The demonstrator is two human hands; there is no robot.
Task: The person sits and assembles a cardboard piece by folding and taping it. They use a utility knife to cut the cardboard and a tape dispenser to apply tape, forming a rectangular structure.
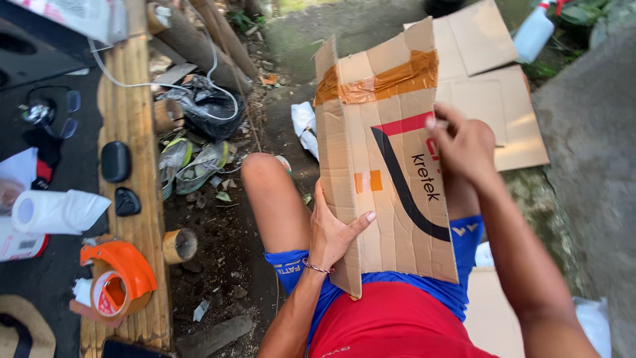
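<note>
A flattened brown cardboard box piece (391,106), with brown tape across its top and a red and black print, stands upright on my lap. My left hand (331,232) grips its lower left edge, thumb laid across the front. My right hand (464,142) presses on the cardboard's right side near the red stripe, fingers curled at the edge. I am seated, in blue shorts and a red shirt, with my left knee (262,169) raised to the left of the cardboard.
A wooden bench (129,119) at left carries an orange tape dispenser (119,275), a paper towel roll (53,212) and two dark cases (116,162). More flat cardboard (503,99) lies on the ground beyond. A white spray bottle (533,33) sits top right, sandals (192,162) and a black bag (212,106) on the dirt.
</note>
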